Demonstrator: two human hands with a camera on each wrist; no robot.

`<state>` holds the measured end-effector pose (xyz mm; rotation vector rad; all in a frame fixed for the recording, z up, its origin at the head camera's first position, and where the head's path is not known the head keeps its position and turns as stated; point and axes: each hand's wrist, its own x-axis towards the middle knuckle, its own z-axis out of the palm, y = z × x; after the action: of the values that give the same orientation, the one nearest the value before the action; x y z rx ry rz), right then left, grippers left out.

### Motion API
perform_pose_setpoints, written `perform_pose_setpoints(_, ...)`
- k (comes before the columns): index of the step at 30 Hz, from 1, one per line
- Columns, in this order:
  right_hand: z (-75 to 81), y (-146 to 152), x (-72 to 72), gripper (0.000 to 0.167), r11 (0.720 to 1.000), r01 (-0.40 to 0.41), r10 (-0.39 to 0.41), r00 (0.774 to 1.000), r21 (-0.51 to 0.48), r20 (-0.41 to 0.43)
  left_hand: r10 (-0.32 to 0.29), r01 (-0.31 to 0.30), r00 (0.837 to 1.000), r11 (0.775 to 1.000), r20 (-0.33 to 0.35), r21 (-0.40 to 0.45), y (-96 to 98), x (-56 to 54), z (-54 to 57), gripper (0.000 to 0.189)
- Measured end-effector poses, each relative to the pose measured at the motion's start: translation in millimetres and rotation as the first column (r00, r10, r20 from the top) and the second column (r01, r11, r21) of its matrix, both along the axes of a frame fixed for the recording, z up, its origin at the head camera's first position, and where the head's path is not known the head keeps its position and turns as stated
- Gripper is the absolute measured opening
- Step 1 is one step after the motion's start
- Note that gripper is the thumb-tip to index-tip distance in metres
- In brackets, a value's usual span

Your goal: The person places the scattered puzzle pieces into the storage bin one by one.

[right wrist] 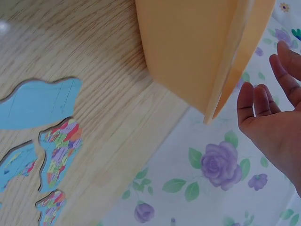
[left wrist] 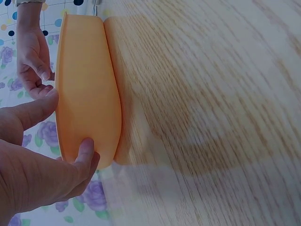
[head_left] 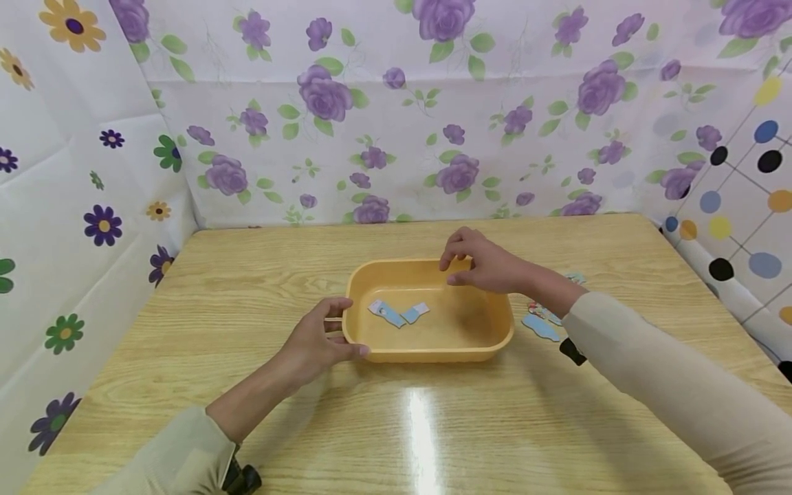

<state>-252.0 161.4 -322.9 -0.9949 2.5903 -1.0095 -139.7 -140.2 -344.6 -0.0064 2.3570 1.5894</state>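
Observation:
A yellow-orange plastic tub (head_left: 433,354) stands on the wooden table. On its floor lie two light-blue and white puzzle pieces (head_left: 388,315), close together at the left. My left hand (head_left: 315,344) grips the tub's left end, with fingers spread along the rim and outer wall (left wrist: 89,84). Over the far right rim hovers my right hand (head_left: 485,265), its fingers loosely bent and nothing between them. In the right wrist view the right hand (right wrist: 277,110) is beside the tub's rim (right wrist: 230,61).
Right of the tub, partly under the right forearm, lie several loose puzzle pieces: a plain blue one (head_left: 540,327) and others with multicoloured map-like patches (right wrist: 61,150). Floral cloth (head_left: 371,137) hangs behind the table (head_left: 260,275), with patterned cloths at both sides.

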Motion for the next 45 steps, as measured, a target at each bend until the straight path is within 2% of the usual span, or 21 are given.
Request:
perform_pose_setpoints(8, 1.9, 18, -2.0, 0.013, 1.000, 0.014, -0.014, 1.000, 0.001, -0.014, -0.002, 0.002, 1.000, 1.000, -0.007, -0.006, -0.9, 0.2, -0.8, 0.082)
perform_pose_setpoints(16, -1.0, 35, -1.7, 0.015, 0.999, 0.039, -0.039, 0.999, -0.026, 0.016, -0.006, 0.006, 1.000, 1.000, -0.008, -0.013, -1.1, 0.4, -0.9, 0.083)
perform_pose_setpoints(29, -3.7, 64, 0.5, 0.020, 0.987, 0.145, -0.140, 0.987, -0.069, 0.074, -0.013, 0.013, 1.000, 1.000, -0.020, -0.023, -0.6, 0.8, -0.1, 0.083)
perform_pose_setpoints(40, -9.3, 91, 1.0, 0.028, 0.977, 0.208, -0.205, 0.976, -0.039, 0.070, -0.021, 0.021, 1.000, 1.000, -0.022, -0.018, -1.2, 1.1, -0.8, 0.083)
perform_pose_setpoints(45, -6.9, 105, 1.6, 0.029, 0.966, 0.259, -0.257, 0.964, -0.022, 0.076, -0.024, 0.024, 0.999, 1.000, -0.024, -0.006, -2.2, 1.0, -1.4, 0.083)
